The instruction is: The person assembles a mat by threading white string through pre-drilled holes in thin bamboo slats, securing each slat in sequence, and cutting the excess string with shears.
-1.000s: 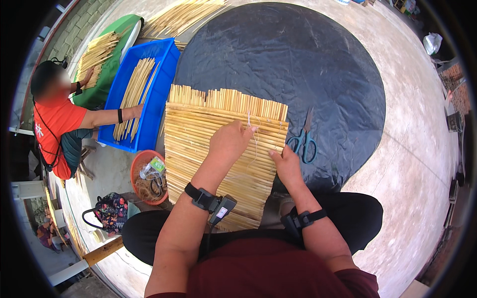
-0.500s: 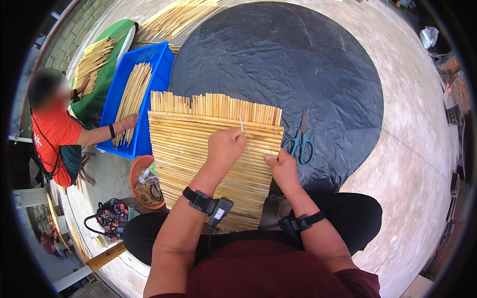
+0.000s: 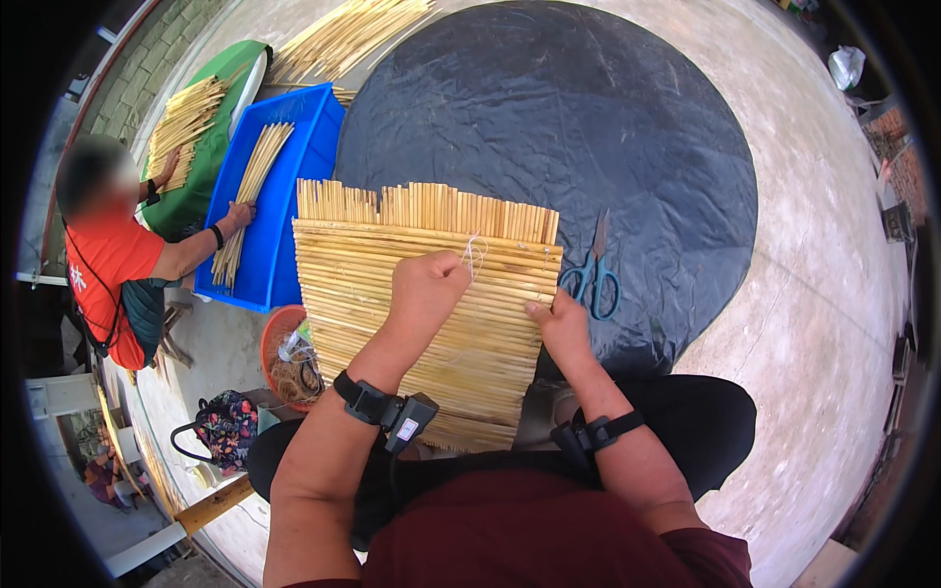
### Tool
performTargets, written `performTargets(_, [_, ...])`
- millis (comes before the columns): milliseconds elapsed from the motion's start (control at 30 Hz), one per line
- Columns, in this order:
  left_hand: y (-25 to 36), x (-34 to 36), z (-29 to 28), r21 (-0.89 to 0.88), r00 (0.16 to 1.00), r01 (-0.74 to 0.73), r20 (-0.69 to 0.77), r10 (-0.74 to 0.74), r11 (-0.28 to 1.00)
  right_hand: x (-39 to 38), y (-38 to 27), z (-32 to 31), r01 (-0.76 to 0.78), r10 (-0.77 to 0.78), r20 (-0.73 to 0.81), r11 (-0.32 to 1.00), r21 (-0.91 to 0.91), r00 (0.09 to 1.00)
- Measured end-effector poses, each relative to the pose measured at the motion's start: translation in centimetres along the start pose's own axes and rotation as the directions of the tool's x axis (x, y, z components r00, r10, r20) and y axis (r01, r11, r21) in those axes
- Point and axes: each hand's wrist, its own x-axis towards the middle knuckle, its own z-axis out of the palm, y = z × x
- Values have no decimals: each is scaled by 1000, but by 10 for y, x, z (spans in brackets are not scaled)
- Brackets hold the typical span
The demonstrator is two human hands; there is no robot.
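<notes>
A panel of straw-coloured stalks, laid side by side, leans from my lap onto the near edge of a round surface covered in black sheeting. A band of short upright stalk ends shows along its far edge. My left hand is closed in a fist above the panel, pinching a thin white thread that loops beside the knuckles. My right hand grips the panel's right edge, thumb on top and fingers hidden beneath. Blue-handled scissors lie on the black sheeting just beyond my right hand.
At the left, a person in an orange shirt holds stalks in a blue crate. More stalks lie on a green cloth and at the back. An orange basin and flowered bag stand left of my knee.
My left hand has moved a little left, and the thread now hangs in loose loops. My right hand stays on the edge. The other person's hand has gathered the crate's stalks into a narrower bundle.
</notes>
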Motion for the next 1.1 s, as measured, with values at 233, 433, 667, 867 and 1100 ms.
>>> performTargets(233, [32,5,-64,-344,859,431,441,-262,834,4,18,-7,-67,67,37,998,5,997])
performTargets(433, [53,-12,-84,-899,875,221,354,331,378,3,16,-3,-89,86,61,995,52,994])
performTargets(667, [87,-59,-197,-923,727,-240,-377,574,-301,4,14,-5,-89,90,17,995,-33,996])
performTargets(867, [85,-104,-238,-826,730,-489,-563,386,-280,8,28,-3,-66,70,31,991,-116,997])
performTargets(1100, [81,-193,-323,-563,470,-781,-814,340,-269,8,28,-4,-41,39,-22,989,-144,999])
